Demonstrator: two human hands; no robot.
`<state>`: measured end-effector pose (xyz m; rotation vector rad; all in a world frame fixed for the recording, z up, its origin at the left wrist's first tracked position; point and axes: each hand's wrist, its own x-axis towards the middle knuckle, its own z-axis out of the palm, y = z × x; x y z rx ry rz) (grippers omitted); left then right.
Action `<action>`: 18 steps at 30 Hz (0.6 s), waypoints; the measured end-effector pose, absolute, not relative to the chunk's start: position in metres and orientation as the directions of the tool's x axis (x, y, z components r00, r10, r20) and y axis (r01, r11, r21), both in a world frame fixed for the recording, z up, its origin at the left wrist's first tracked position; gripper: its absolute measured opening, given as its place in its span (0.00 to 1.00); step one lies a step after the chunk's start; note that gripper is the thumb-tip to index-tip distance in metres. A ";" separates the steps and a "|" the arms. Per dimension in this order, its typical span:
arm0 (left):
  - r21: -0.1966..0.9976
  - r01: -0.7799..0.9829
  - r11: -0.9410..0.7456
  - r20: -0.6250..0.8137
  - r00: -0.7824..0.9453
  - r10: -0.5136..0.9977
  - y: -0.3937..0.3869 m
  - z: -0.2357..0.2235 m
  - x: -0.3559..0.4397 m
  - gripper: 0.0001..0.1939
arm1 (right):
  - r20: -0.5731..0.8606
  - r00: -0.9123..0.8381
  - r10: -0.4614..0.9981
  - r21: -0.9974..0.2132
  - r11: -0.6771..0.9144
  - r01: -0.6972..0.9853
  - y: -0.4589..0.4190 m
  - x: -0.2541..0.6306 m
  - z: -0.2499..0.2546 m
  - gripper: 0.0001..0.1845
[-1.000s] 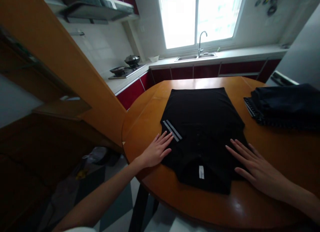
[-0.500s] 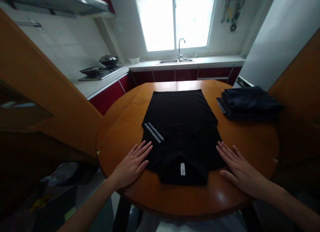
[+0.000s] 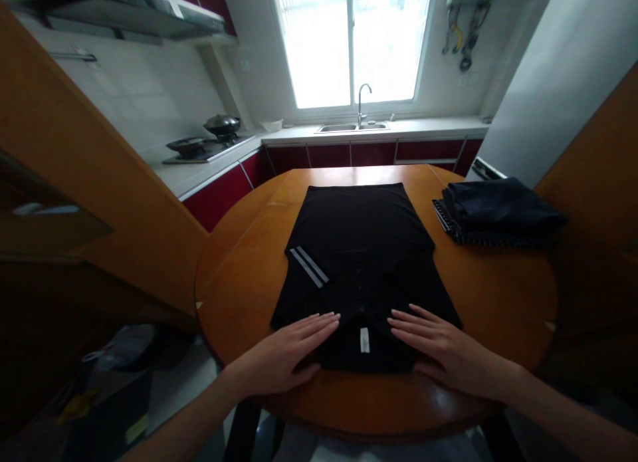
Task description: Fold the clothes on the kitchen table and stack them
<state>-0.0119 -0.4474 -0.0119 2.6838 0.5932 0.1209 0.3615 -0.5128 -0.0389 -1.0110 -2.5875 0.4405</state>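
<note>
A black polo shirt (image 3: 361,229) lies spread on the round wooden table, its collar toward me. One sleeve, marked with two pale stripes, is folded across the shirt's left part. A white label (image 3: 365,340) shows inside the neck, and a short row of buttons runs above it. My left hand (image 3: 292,349) rests flat over the collar's left side, fingers stretched out. On the collar's right side lies my right hand (image 3: 448,349), also flat with its fingers extended. Neither hand grips the cloth.
Folded dark clothes (image 3: 501,213) are stacked at the table's (image 3: 239,269) right rear. Beyond the table run a counter with a sink (image 3: 353,127) under a window, and a stove (image 3: 209,149) with two pans at left. A white fridge (image 3: 538,103) stands to the right.
Both hands have moved inward from the shirt's outer edges onto the two sides of the collar. The shirt's lower corners beside the collar now spread slightly wider.
</note>
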 end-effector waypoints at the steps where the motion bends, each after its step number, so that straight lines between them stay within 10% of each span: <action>1: 0.395 0.389 -0.832 0.012 0.904 0.428 -0.447 -0.014 -0.011 0.46 | 0.198 -0.705 0.681 -0.394 0.714 0.579 -0.512 0.361 -0.040 0.36; 18: 0.556 0.501 -0.663 0.057 0.773 0.632 -0.453 -0.021 0.001 0.22 | 0.234 -0.615 0.753 -0.460 0.643 0.613 -0.510 0.352 -0.034 0.14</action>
